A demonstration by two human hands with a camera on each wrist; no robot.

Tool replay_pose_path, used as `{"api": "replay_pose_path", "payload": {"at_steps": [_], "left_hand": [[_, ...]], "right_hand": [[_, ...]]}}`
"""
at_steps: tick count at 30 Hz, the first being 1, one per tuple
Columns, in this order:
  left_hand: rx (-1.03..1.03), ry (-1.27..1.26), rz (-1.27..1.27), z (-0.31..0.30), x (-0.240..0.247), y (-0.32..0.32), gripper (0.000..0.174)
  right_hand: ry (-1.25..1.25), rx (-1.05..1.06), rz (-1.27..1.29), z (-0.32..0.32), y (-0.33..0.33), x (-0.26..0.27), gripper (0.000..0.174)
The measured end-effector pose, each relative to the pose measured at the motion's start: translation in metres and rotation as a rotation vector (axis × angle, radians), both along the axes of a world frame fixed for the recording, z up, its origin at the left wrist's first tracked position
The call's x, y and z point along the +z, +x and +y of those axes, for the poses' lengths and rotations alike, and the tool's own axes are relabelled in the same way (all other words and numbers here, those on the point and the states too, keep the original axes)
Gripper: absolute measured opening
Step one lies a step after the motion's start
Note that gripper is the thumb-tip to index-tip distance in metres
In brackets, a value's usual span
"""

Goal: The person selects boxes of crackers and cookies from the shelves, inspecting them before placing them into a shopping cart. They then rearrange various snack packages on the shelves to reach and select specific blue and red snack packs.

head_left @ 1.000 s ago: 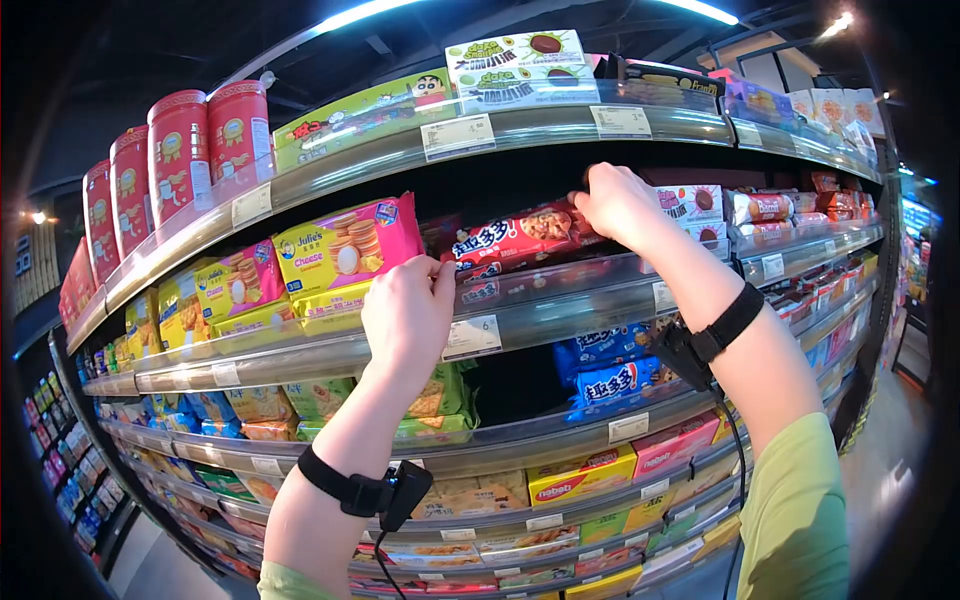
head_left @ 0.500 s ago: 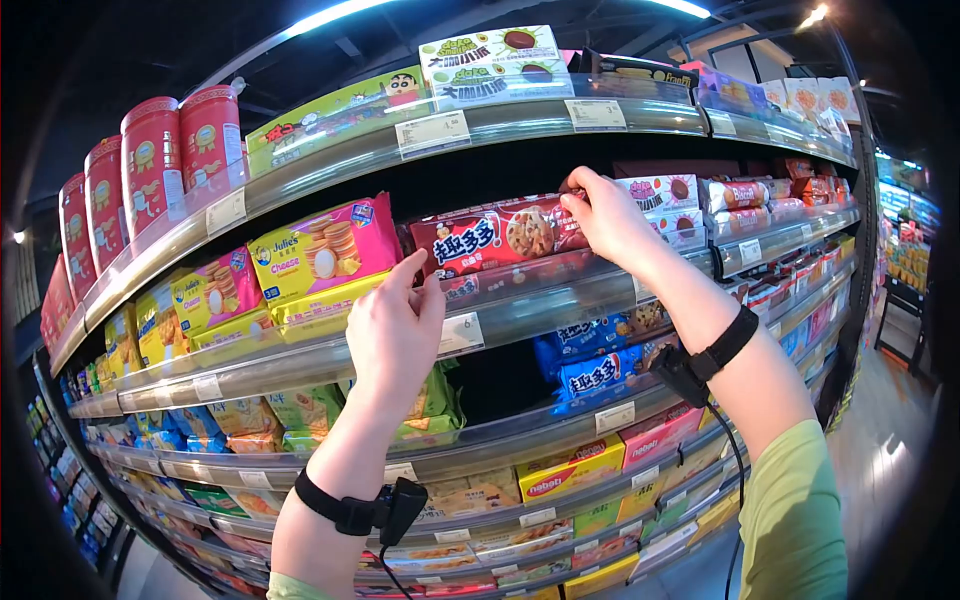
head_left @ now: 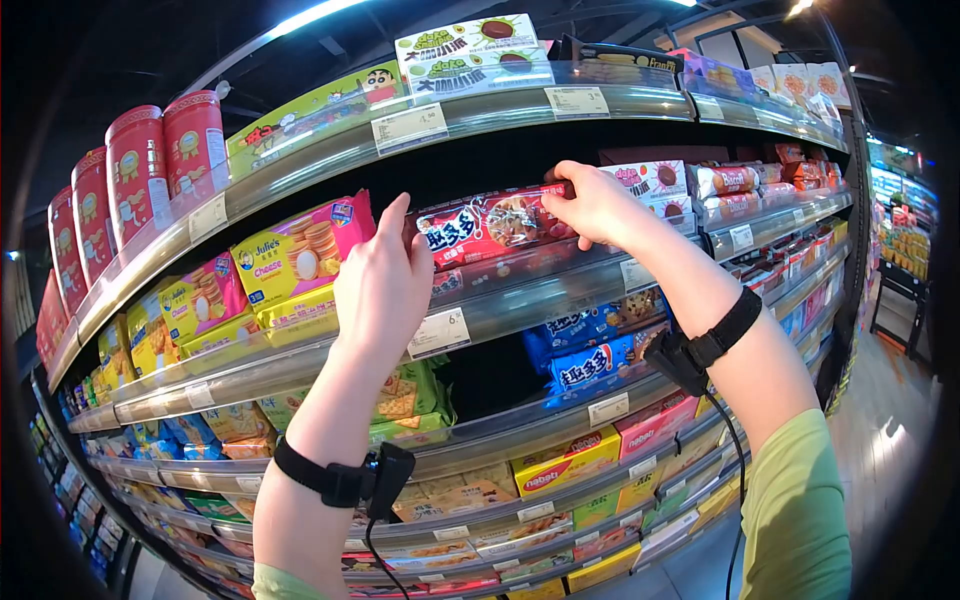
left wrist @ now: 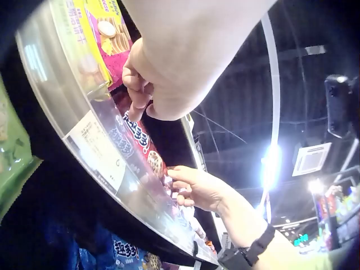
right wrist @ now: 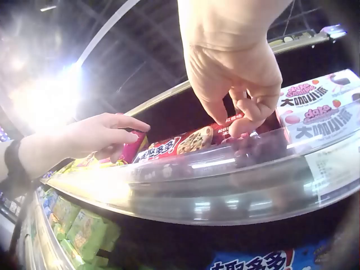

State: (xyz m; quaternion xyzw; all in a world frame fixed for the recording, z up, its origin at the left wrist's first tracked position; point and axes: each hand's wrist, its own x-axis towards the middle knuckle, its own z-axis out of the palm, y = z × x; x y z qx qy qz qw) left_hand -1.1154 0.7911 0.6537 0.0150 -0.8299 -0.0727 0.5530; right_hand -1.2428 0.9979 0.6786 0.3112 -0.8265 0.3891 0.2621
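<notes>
A red packet of chocolate chip cookies [head_left: 490,228] lies lengthwise behind the clear front lip of the shelf. At its right end my right hand [head_left: 598,207] pinches the wrapper between thumb and fingers, as the right wrist view also shows on the hand [right wrist: 239,79]. My left hand [head_left: 385,285] is at the packet's left end, its index finger extended and the others loosely bent. In the right wrist view this left hand [right wrist: 95,138] appears beside the packet. Left of it stands a yellow and pink cheese sandwich biscuit pack [head_left: 305,255].
White and pink boxes [head_left: 650,185] stand right of the packet. Overhead runs another shelf edge [head_left: 480,115] with green and white boxes on it. Blue cookie packs [head_left: 585,365] and green cracker bags [head_left: 410,395] sit one shelf lower. A price tag [head_left: 438,334] hangs below the packet.
The red packet has straightened from a tilt and sits lower behind the lip, its right end still in my right hand. My left index finger has straightened upward. The view has shifted slightly right.
</notes>
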Motion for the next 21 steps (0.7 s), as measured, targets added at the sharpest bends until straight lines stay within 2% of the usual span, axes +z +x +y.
{"api": "replay_pose_path", "payload": {"at_steps": [5, 7, 14, 17, 19, 21], "left_hand": [[0.145, -0.009, -0.079, 0.006, 0.014, -0.006, 0.041], [0.197, 0.025, -0.183, 0.007, 0.017, -0.005, 0.039], [0.171, 0.002, -0.133, 0.0, 0.015, -0.01, 0.03], [0.178, -0.005, -0.12, -0.002, 0.014, -0.012, 0.029], [0.185, -0.002, -0.112, 0.0, 0.014, -0.012, 0.028], [0.192, 0.0, -0.105, 0.001, 0.014, -0.013, 0.027]], "right_hand": [[0.018, 0.001, -0.056, 0.005, 0.01, 0.005, 0.041], [0.029, 0.005, -0.078, 0.005, 0.01, 0.006, 0.041], [-0.111, 0.032, -0.046, 0.006, 0.013, 0.004, 0.042], [-0.111, 0.027, 0.041, 0.006, 0.009, 0.006, 0.039], [-0.052, 0.082, 0.201, -0.001, 0.003, 0.005, 0.034], [0.003, 0.09, 0.219, -0.006, 0.007, 0.003, 0.028]]}}
